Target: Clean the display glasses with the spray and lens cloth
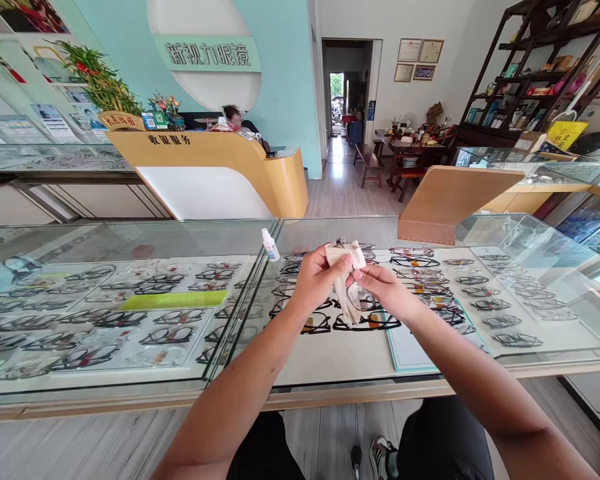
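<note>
Above the glass counter, my left hand (320,277) is closed on a cream cloth (347,307), its thumb pressing the folds. The cloth hangs down in a loose strip. A small dark part of a pair of glasses (341,242) pokes out at the top of the cloth; most of the pair is covered. My right hand (380,287) meets the left at the cloth, thumb and fingers pinched on what looks like the glasses' edge. Clear lens-like shine shows below the fingers, though frames in the case behind make it hard to separate. A white spray bottle (270,245) stands on the counter to the left.
Rows of eyeglass frames (167,335) lie inside the glass display case (300,383). A wooden stand (455,200) is on the glass at right. Beyond, a person (235,120) sits behind a wooden service desk (285,177). A bench (367,160) and table are farther back.
</note>
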`<state>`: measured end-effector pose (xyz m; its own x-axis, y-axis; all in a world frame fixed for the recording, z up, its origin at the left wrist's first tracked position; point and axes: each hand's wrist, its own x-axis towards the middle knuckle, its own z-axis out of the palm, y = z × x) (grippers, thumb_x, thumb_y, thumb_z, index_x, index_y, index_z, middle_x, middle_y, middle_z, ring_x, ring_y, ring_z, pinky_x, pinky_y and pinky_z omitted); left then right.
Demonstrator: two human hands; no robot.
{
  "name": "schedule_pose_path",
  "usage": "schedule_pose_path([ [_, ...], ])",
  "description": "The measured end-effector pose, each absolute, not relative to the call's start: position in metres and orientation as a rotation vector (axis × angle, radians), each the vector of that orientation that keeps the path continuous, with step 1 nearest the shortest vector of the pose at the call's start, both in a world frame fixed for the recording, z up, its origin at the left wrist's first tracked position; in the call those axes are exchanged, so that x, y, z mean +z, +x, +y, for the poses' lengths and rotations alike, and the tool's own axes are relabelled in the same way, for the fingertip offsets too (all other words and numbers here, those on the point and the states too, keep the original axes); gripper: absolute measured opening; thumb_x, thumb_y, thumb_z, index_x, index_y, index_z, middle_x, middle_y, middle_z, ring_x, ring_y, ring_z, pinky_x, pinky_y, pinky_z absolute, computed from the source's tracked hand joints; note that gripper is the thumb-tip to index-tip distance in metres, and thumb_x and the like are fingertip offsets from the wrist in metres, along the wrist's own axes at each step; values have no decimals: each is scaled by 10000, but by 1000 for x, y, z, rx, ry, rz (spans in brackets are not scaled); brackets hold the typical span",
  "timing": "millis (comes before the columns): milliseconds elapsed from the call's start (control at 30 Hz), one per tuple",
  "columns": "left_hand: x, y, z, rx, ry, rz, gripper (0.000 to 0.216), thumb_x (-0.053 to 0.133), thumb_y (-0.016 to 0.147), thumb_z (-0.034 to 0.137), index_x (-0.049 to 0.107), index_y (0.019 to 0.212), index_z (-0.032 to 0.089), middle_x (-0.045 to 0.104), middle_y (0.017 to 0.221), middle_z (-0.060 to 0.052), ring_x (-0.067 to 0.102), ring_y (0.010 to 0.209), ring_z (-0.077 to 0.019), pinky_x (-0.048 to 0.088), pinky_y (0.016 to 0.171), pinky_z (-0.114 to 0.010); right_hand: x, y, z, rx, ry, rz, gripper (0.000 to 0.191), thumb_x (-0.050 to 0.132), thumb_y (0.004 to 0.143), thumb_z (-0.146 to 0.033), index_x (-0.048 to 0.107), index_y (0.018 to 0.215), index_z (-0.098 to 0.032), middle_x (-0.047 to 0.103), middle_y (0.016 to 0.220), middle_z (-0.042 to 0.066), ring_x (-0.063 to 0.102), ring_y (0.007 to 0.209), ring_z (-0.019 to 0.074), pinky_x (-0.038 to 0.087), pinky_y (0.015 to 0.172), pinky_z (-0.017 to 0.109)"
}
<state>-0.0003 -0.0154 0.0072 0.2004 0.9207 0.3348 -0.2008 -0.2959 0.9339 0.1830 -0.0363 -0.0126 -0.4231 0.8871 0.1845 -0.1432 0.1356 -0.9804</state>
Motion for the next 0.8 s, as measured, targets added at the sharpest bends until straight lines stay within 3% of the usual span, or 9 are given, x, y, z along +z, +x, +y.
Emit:
schedule_pose_path([
  [100,-3,3,-12,1444,1325,827,566,819,852,708,672,730,175,598,601,20,504,525,-103,369,516,-253,-13,179,-37,1431,-684,-1569,406,717,994,-618,798,1009,-221,709,986,41,610,928,196,491,888,315],
  [200,-7,6,-7,1454,1127,769,589,817,830,745,669,716,186,662,650,-6,635,632,-159,477,597,-277,-10,181,-36,1347,-675,-1590,383,704,1009,-606,811,1011,-238,709,1048,43,612,1030,209,484,977,321],
  [300,-1,7,-5,1358,954,599,527,849,820,701,744,848,185,793,848,-70,773,910,-266,601,804,-360,-5,188,-33,1242,-736,-1543,400,716,996,-620,809,916,-240,672,984,37,603,958,200,497,921,315],
  [433,11,3,-7,1167,879,460,547,807,875,667,788,1122,180,837,1121,-134,775,1169,-328,608,1004,-447,-2,199,-29,1216,-796,-1396,440,705,980,-666,808,912,-244,646,920,41,580,821,190,504,746,304],
  [567,7,2,-8,1091,931,523,647,854,806,714,792,1156,173,833,1161,-139,773,1175,-327,613,971,-420,-2,201,-27,1234,-766,-1374,410,722,985,-632,809,915,-238,633,903,26,558,773,163,477,708,282],
  [700,1,4,-7,1198,937,591,496,968,759,494,816,1101,168,847,1094,-99,792,1089,-285,598,902,-353,-3,198,-28,1286,-717,-1413,395,750,981,-596,805,893,-215,623,918,13,524,714,128,445,680,275],
  [800,2,3,-6,1269,905,566,443,966,764,431,829,1109,189,848,1145,-89,786,1141,-285,601,935,-355,-2,197,-28,1334,-725,-1364,420,745,972,-626,798,902,-215,628,832,2,508,666,131,429,650,281],
])
